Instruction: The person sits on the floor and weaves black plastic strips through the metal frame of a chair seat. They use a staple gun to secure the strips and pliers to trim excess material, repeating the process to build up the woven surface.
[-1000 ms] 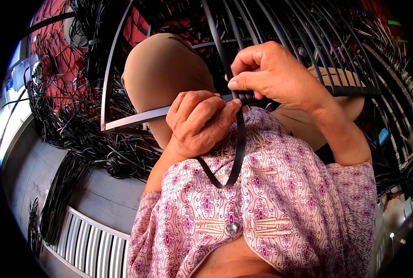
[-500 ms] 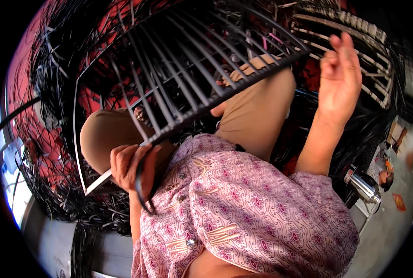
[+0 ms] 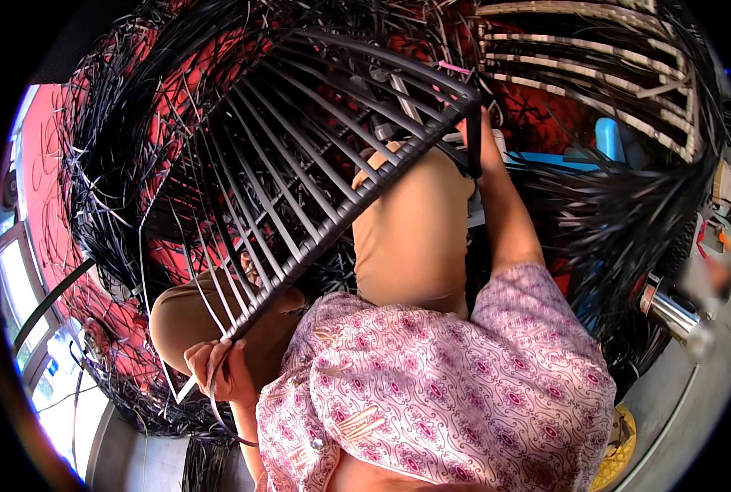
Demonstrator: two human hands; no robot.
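Note:
A black frame strung with parallel black strips (image 3: pixel 300 189) lies tilted across my lap, over my knees in tan trousers. My left hand (image 3: pixel 218 371) is closed at the frame's near lower corner and grips a loose black strip (image 3: pixel 214 402) that curls down below it. My right arm reaches up and away from me, and my right hand (image 3: pixel 482 135) holds the frame's far right corner. The frame's edge partly hides its fingers. My pink patterned shirt fills the lower middle of the view.
Heaps of loose black strips (image 3: pixel 111 205) lie all around on a red mat (image 3: pixel 45 197). A second frame with beige strips (image 3: pixel 587 66) stands at the top right, above a blue object (image 3: pixel 607 139). A shiny metal cylinder (image 3: pixel 669 312) sits at the right.
The frame has swung round and now lies tilted over my lap. My right hand went from raised and open to the frame's far corner. My left hand dropped lower left with the strip.

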